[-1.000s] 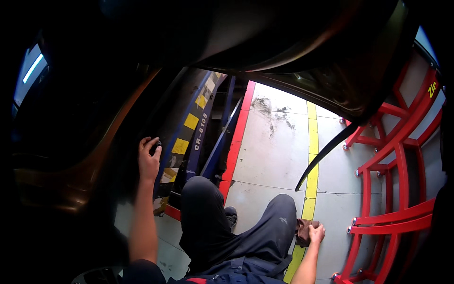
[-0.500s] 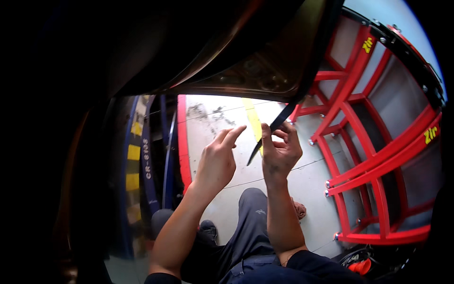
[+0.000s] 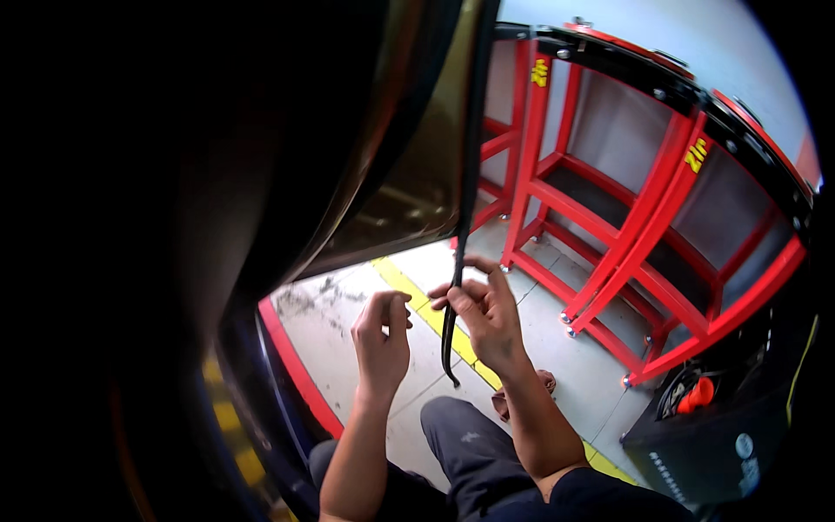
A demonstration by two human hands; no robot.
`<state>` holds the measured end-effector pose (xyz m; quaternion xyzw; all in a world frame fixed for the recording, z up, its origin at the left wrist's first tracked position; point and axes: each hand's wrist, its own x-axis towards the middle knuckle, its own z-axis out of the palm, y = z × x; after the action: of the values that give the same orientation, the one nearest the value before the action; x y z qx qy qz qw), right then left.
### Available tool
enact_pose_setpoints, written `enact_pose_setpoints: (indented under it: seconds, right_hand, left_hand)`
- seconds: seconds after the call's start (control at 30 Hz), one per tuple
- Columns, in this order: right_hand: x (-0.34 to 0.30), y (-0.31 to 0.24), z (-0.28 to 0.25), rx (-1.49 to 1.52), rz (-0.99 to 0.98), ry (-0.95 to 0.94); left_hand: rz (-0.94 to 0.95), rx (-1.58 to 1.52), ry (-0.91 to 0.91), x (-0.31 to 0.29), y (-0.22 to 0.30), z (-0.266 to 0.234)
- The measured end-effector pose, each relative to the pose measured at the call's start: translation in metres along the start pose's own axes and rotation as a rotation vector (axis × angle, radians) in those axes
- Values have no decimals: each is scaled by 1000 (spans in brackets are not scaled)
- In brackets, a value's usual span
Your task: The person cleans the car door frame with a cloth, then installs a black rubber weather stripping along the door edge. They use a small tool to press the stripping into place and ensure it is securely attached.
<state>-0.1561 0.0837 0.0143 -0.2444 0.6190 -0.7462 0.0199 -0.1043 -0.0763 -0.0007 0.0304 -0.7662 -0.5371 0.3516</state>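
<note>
Black, slender strip (image 3: 447, 337) hangs curved, pinched in the right fingers (image 3: 468, 306); left fingers (image 3: 380, 306) curl, grip unclear.

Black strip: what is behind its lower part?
The yellow line and pale floor tiles show past both edges of the black strip; whatever lies directly behind it is covered.

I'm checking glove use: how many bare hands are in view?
2: the left hand, left of the black strip, and the right hand, holding it.
</note>
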Motion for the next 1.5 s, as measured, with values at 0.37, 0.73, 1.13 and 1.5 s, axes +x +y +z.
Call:
enact_pose_setpoints:
  seconds: [0.37,0.73,1.13,1.5]
  right_hand:
    - [12,-2,-27,312,111,-87]
    - [22,1,-28,47,-91,2]
    - [15,-5,-15,-159,-114,105]
    - [11,8,-22,-18,-207,48]
  left_hand:
    - [199,-151,-142,34,34,29]
    - [290,-99,-23,36,31,43]
    - [237,-120,-97,41,28,40]
    - [78,-492,-297,34,4,35]
